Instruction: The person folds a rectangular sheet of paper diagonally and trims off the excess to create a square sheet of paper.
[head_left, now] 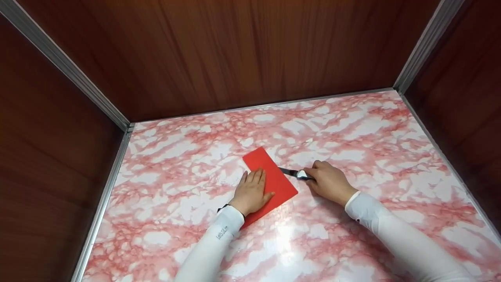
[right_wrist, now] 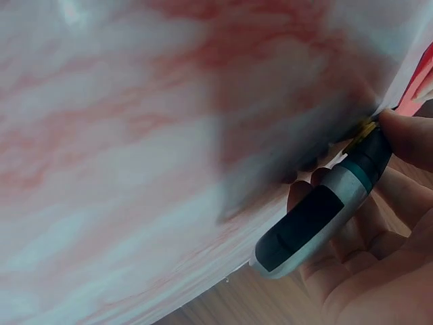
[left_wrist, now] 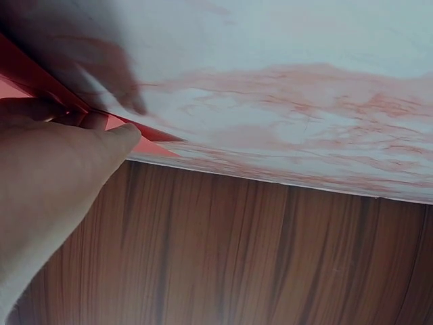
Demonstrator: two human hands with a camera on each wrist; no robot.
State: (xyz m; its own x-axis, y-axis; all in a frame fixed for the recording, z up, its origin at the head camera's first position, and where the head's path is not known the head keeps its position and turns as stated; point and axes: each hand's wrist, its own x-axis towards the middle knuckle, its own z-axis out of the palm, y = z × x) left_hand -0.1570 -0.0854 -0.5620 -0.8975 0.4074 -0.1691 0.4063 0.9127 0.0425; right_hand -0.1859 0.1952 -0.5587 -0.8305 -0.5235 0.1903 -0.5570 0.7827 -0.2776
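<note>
A sheet of red paper (head_left: 278, 184), seemingly folded double, lies slanted on the table. My left hand (head_left: 250, 192) rests on it, fingers straight and thumb out to the side. In the left wrist view, the edges of the red paper (left_wrist: 152, 143) stand slightly apart beyond the thumb. My right hand (head_left: 330, 180) grips a knife (head_left: 290, 172) whose dark blade points left, its tip at the paper's right edge and hidden there. Silver and black show on the knife's handle (right_wrist: 318, 213) in the right wrist view, with the fingers curled round it.
The table (head_left: 176, 156) has a red and white marbled top. Dark wood-grain panels (head_left: 235, 55) stand at its back and both sides, joined by metal corner strips (head_left: 78, 74). Light glares off the tabletop in front of the paper.
</note>
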